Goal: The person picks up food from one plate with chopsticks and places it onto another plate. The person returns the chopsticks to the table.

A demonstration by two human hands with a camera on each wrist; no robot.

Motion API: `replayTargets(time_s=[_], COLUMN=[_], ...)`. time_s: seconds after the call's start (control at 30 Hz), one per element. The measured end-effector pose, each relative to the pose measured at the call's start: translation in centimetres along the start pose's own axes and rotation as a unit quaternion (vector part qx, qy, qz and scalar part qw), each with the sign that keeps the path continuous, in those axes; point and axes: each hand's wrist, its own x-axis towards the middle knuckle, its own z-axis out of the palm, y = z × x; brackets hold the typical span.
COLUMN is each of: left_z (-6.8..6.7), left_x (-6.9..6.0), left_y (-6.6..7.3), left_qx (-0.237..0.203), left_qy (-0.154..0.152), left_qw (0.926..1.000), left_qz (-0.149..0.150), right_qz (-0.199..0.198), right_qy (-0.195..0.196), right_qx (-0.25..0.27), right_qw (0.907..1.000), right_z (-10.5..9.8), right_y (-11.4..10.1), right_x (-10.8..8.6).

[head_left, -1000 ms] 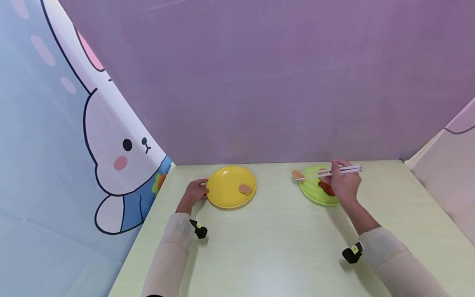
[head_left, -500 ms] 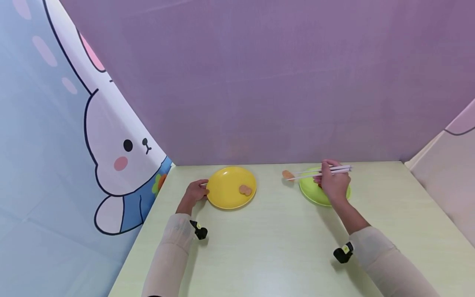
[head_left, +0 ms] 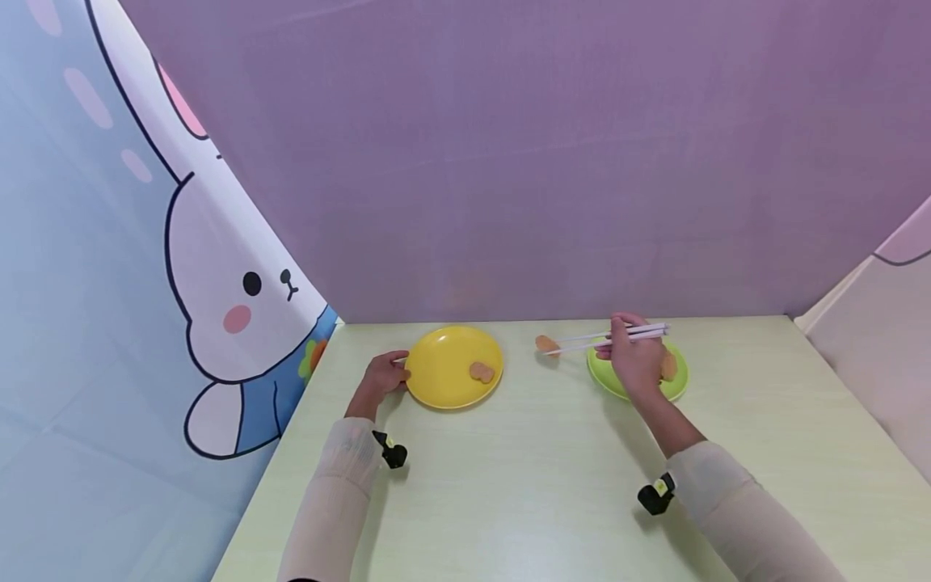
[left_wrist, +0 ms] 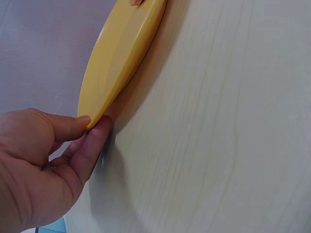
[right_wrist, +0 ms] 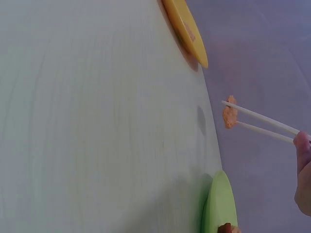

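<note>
My left hand [head_left: 385, 373] pinches the rim of a yellow plate [head_left: 436, 368], thumb on top and fingers beneath, as the left wrist view shows. A small tan food piece [head_left: 481, 373] lies on that plate's right side. My right hand [head_left: 638, 361] holds a pair of white chopsticks [right_wrist: 262, 118]. Between their tips is an orange-tan food piece [right_wrist: 229, 116], held above the table in the gap between the two plates. Beneath the right hand sits a green plate [head_left: 606, 380], partly hidden by it. Another tan piece [head_left: 668, 366] shows on the green plate.
Both plates stand on a pale wood-grain table [head_left: 509, 485] near its far edge. Behind rises a purple cloth wall [head_left: 509, 162]. A blue panel with a cartoon rabbit [head_left: 218, 315] borders the left. Each sleeve carries a small black wrist camera [head_left: 656, 495].
My right hand has moved left with the chopsticks, carrying the food piece from the green plate's left edge toward the yellow plate. My left hand and the yellow plate have stayed put.
</note>
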Motion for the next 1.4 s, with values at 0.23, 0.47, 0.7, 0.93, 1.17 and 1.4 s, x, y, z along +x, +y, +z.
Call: replayTargets(time_s=[0.23,0.47,0.7,0.93,1.17,1.4], left_z=[-0.1,0.1,0.1,0.0,0.2,0.1], left_x=[-0.3,0.0,-0.2,-0.1,0.2,0.0], left_y=[0.3,0.2,0.3,0.2,0.2,0.2], left_qx=[-0.003,0.006,0.006,-0.002,0.005,0.002], left_qy=[-0.003,0.001,0.000,-0.005,0.000,-0.002], left_qw=[1.0000,0.9999,0.9999,0.9999,0.9999,0.9999], left_qz=[-0.004,-0.010,-0.014,-0.009,-0.012,-0.011], right_qz=[0.011,-0.039,-0.038,-0.044,-0.041,-0.030], right_qy=[-0.012,-0.018,-0.025,-0.025,-0.027,-0.029], right_qx=[-0.010,-0.007,0.005,0.024,0.025,0.019], right_qw=[0.9998,0.9991,0.9990,0.9984,0.9985,0.9989], right_z=[1.1,2.0,3.1,4.4,5.6,6.5], right_y=[-0.2,0.2,0.3,0.3,0.3,0.3], right_x=[-0.4,-0.9,-1.2,-1.8,-2.1,-2.4])
